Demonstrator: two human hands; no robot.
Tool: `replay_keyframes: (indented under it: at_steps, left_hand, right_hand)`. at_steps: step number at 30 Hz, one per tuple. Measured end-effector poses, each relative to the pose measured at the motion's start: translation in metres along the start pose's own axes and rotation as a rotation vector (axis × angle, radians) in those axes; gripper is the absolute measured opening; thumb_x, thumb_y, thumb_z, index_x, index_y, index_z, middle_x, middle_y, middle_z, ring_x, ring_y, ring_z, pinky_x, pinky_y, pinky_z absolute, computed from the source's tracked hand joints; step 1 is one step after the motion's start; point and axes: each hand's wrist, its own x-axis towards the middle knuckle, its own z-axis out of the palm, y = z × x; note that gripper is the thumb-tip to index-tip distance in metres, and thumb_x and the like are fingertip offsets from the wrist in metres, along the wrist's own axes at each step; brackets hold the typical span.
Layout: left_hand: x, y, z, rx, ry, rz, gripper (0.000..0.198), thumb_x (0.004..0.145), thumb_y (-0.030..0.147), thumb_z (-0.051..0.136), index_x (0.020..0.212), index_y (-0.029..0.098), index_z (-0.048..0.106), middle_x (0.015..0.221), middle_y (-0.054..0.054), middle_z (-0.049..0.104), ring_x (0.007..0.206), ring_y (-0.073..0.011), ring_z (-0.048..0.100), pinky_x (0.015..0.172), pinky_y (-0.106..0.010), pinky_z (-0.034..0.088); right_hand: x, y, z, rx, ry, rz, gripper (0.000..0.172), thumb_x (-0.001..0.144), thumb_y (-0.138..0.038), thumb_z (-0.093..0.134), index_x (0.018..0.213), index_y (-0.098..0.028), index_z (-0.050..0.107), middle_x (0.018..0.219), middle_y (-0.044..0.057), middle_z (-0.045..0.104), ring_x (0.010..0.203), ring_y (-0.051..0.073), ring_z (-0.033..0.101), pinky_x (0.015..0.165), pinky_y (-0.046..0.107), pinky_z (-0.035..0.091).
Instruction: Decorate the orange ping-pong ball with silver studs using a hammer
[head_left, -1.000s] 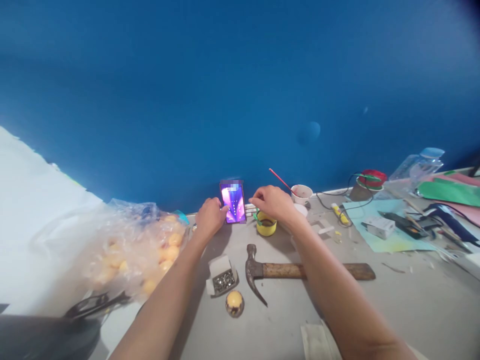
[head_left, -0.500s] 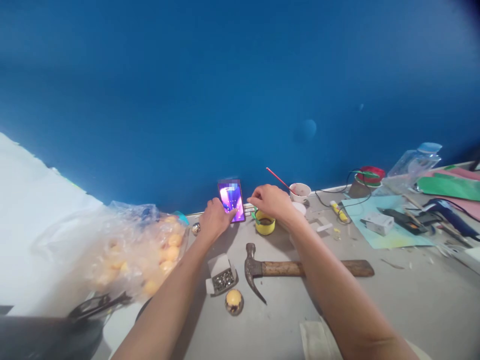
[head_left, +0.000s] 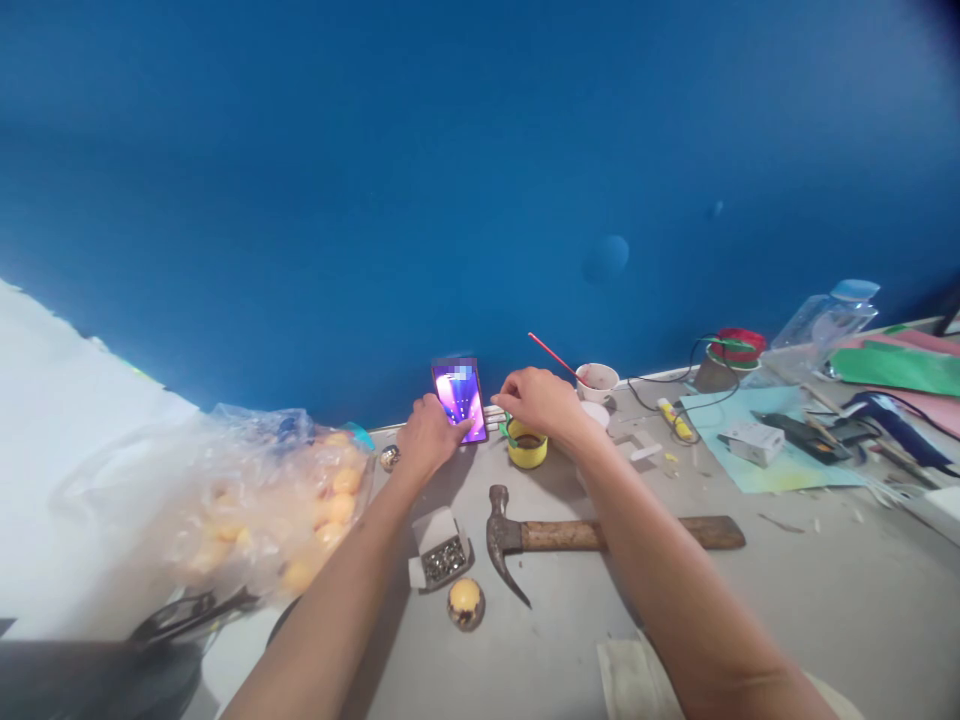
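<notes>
My left hand (head_left: 430,437) is closed at the left edge of a smartphone (head_left: 463,395) with a lit purple screen. Its thumb lies across the lower part of the screen, and the phone leans back toward the blue wall. My right hand (head_left: 541,400) hovers just above a yellow ring-shaped object (head_left: 528,453), fingers bent and pinched together. Beside the ring a bit of green (head_left: 511,432) shows under the fingertips; whatever they hold, if anything, is hidden. Under my right forearm lies a claw hammer (head_left: 559,536), its head to the left.
Nearer me are an opened box of small metal pieces (head_left: 444,558) and a yellow-topped ball (head_left: 466,601). Plastic bags of yellowish balls (head_left: 341,508) fill the left. A cup (head_left: 598,381) with a red stick, a glue tube (head_left: 676,420), a plastic bottle (head_left: 829,320) and papers stand right.
The whole view has shifted slightly, with things appearing a little further left. Both hands keep the same places and poses at the smartphone and the yellow ring.
</notes>
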Motion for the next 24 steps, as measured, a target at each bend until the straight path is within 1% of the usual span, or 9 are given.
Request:
replay_keyframes:
  at_steps: [8,15,24]
  left_hand:
    - [-0.0013,0.0035,-0.0008,0.000,-0.019,-0.023,0.056,0.085,0.060,0.062,0.116,0.014,0.051,0.120,-0.022,0.063,0.111,-0.0381,0.065,0.081,-0.042,0.050]
    - [-0.0020,0.0053,-0.0018,-0.003,-0.008,-0.026,0.055,0.084,0.059,0.062,0.115,0.015,0.050,0.121,-0.021,0.063,0.112,-0.0372,0.065,0.081,-0.040,0.050]
    - [-0.0019,0.0067,0.0009,-0.011,0.006,-0.041,0.054,0.086,0.059,0.059,0.116,0.015,0.049,0.122,-0.021,0.062,0.112,-0.0378,0.065,0.081,-0.042,0.050]
  right_hand:
    - [0.0001,0.0001,0.0005,-0.010,-0.004,-0.003,0.024,0.088,-0.043,0.059,0.091,-0.025,0.075,0.096,0.006,0.076,0.087,0.023,0.068,0.070,0.030,0.044]
    - [0.0000,0.0000,0.0006,-0.011,-0.005,-0.002,0.024,0.088,-0.043,0.059,0.090,-0.025,0.075,0.095,0.006,0.076,0.086,0.023,0.067,0.069,0.029,0.043]
    - [-0.0005,-0.0002,-0.0004,-0.020,-0.011,-0.004,0.025,0.089,-0.044,0.059,0.092,-0.025,0.075,0.097,0.007,0.076,0.088,0.024,0.068,0.068,0.030,0.043]
